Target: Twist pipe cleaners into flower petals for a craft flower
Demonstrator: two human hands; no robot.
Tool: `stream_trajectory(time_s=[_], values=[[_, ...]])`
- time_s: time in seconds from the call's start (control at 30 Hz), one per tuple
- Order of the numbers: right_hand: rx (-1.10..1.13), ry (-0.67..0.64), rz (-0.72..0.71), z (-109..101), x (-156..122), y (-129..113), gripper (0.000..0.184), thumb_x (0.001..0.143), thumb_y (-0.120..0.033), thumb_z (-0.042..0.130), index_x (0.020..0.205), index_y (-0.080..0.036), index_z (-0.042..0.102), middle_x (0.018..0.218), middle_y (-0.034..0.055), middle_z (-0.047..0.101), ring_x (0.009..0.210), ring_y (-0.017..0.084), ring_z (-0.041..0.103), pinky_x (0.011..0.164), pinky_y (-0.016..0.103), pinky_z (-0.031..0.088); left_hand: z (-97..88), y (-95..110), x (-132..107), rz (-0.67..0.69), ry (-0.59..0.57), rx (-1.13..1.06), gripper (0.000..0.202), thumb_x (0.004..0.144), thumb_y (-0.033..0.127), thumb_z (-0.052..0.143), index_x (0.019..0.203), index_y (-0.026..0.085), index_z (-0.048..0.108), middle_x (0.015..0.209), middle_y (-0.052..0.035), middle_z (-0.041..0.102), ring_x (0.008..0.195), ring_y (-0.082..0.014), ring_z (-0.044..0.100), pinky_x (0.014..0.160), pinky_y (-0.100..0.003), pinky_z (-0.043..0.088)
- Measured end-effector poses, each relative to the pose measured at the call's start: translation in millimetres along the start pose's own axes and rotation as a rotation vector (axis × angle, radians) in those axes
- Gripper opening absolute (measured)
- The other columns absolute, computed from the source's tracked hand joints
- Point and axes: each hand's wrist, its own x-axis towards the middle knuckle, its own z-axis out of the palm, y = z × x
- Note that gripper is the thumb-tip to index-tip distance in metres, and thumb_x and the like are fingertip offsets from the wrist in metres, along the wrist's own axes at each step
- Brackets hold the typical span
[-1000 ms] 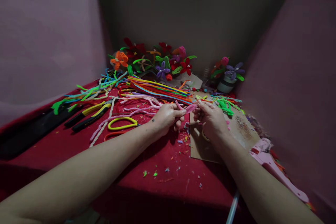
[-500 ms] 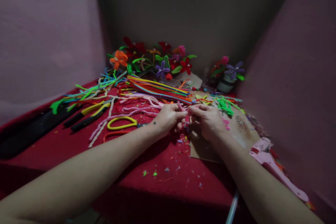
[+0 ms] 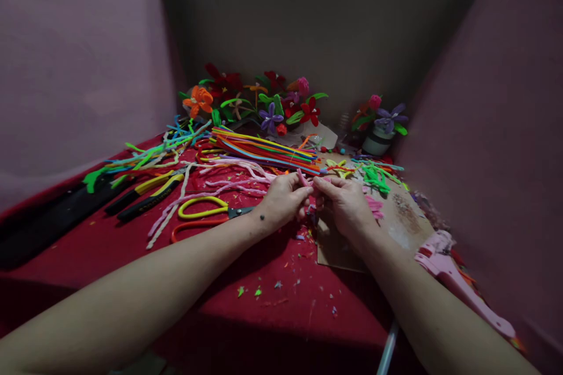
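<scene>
Between my two hands is a pink pipe cleaner [image 3: 301, 177], bent so that a short end sticks up by the left fingertips. My left hand [image 3: 288, 199] pinches it between thumb and fingers. From the other side my right hand [image 3: 338, 199] grips it too, its fingertips almost meeting the left ones. Much of the pipe cleaner is hidden by the fingers. Just past the right hand, pink fuzzy pieces [image 3: 373, 206] lie on a cardboard sheet [image 3: 341, 246]. A bundle of colourful pipe cleaners [image 3: 268, 149] lies beyond both hands.
Scissors with yellow and red handles [image 3: 204, 207] and black-yellow pliers [image 3: 152, 194] lie left. A pink glue gun [image 3: 461, 287] rests at the right edge. Pipe-cleaner flowers [image 3: 269, 117] stand at the back, others in a small pot [image 3: 377, 142]. Fuzz scraps dot the red cloth [image 3: 246, 269].
My right hand has shifted slightly left, closer to the left fingertips, uncovering more of the pink pieces beside it. Both hands keep their grip. The whole view has shifted very slightly.
</scene>
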Motion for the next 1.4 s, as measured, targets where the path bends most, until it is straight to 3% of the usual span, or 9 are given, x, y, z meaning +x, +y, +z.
stream_trajectory(time_s=[0.23, 0.37, 0.47, 0.53, 0.7, 0.9, 1.1, 1.27, 1.4], values=[[0.012, 0.012, 0.058, -1, 0, -3, 0.02, 0.053, -0.028, 0.074, 0.057, -0.012, 0.062, 0.046, -0.001, 0.055, 0.039, 0.006, 0.045, 0.037, 0.018, 0.034, -1.4, -9, -3, 0.39, 0.173, 0.496, 0.015, 0.076, 0.015, 0.053, 0.062, 0.017, 0.048, 0.061, 0.0015, 0.051, 0.058, -0.0101, 0.047, 0.059, -0.023, 0.037], [0.005, 0.013, 0.019, -1, 0, -3, 0.018, 0.055, -0.027, 0.074, 0.056, -0.012, 0.063, 0.046, -0.0005, 0.057, 0.039, 0.007, 0.046, 0.037, 0.018, 0.035, -0.3, -5, -3, 0.197, 0.08, 0.251, 0.014, 0.078, 0.021, 0.053, 0.066, 0.017, 0.049, 0.054, 0.0033, 0.05, 0.047, -0.0082, 0.047, 0.047, -0.02, 0.037], [0.085, -0.012, 0.021, -1, 1, -3, 0.025, 0.062, -0.036, 0.07, 0.06, -0.012, 0.064, 0.05, 0.0019, 0.06, 0.041, 0.009, 0.05, 0.04, 0.019, 0.039, -1.4, -1, -1, -0.031, 0.023, -0.041, 0.016, 0.08, 0.029, 0.053, 0.07, 0.017, 0.048, 0.047, 0.0055, 0.05, 0.032, -0.0064, 0.043, 0.035, -0.017, 0.032], [0.145, -0.013, 0.02, -1, 2, -4, 0.031, 0.067, -0.043, 0.066, 0.062, -0.012, 0.065, 0.052, 0.0035, 0.062, 0.043, 0.01, 0.053, 0.042, 0.02, 0.042, -3.2, 2, 0, -0.098, 0.021, -0.123, 0.018, 0.081, 0.029, 0.052, 0.068, 0.016, 0.047, 0.043, 0.0055, 0.05, 0.028, -0.006, 0.041, 0.032, -0.017, 0.032], [0.183, -0.05, 0.062, -1, 3, -5, 0.035, 0.069, -0.047, 0.063, 0.062, -0.012, 0.064, 0.054, 0.0043, 0.062, 0.044, 0.01, 0.054, 0.044, 0.021, 0.043, -5.6, 4, 0, -0.114, -0.006, -0.19, 0.015, 0.082, 0.021, 0.049, 0.069, 0.015, 0.049, 0.042, 0.0055, 0.051, 0.028, -0.0062, 0.044, 0.03, -0.015, 0.034], [0.092, 0.013, -0.05, -3, 3, -1, 0.023, 0.061, -0.035, 0.072, 0.063, -0.013, 0.064, 0.051, 0.0007, 0.06, 0.041, 0.008, 0.048, 0.04, 0.019, 0.036, -2.0, 7, -2, -0.089, -0.001, -0.202, 0.012, 0.08, 0.019, 0.052, 0.069, 0.015, 0.048, 0.042, 0.0069, 0.05, 0.028, -0.0053, 0.043, 0.029, -0.014, 0.035], [0.067, 0.045, -0.172, -4, 3, 1, 0.019, 0.066, -0.027, 0.066, 0.053, -0.014, 0.059, 0.047, -0.0017, 0.054, 0.04, 0.007, 0.043, 0.04, 0.02, 0.032, -3.4, 9, -3, -0.126, -0.056, -0.184, 0.013, 0.079, 0.019, 0.054, 0.067, 0.015, 0.05, 0.041, 0.0063, 0.05, 0.026, -0.0046, 0.04, 0.027, -0.014, 0.029], [0.092, -0.028, -0.116, -3, 4, 1, 0.026, 0.073, -0.037, 0.059, 0.061, -0.015, 0.063, 0.053, 0.0009, 0.059, 0.044, 0.008, 0.047, 0.046, 0.022, 0.038, -5.4, 6, -1, -0.149, -0.022, -0.219, 0.016, 0.078, 0.018, 0.052, 0.063, 0.015, 0.05, 0.042, 0.0041, 0.051, 0.028, -0.0061, 0.043, 0.029, -0.016, 0.033], [0.146, 0.029, -0.097, -4, 5, -2, 0.027, 0.071, -0.04, 0.061, 0.066, -0.014, 0.065, 0.056, 0.0017, 0.06, 0.045, 0.009, 0.048, 0.045, 0.021, 0.038, -5.6, 5, 1, -0.165, -0.021, -0.26, 0.018, 0.078, 0.018, 0.052, 0.06, 0.014, 0.05, 0.041, 0.0028, 0.051, 0.028, -0.0067, 0.043, 0.029, -0.016, 0.032]])
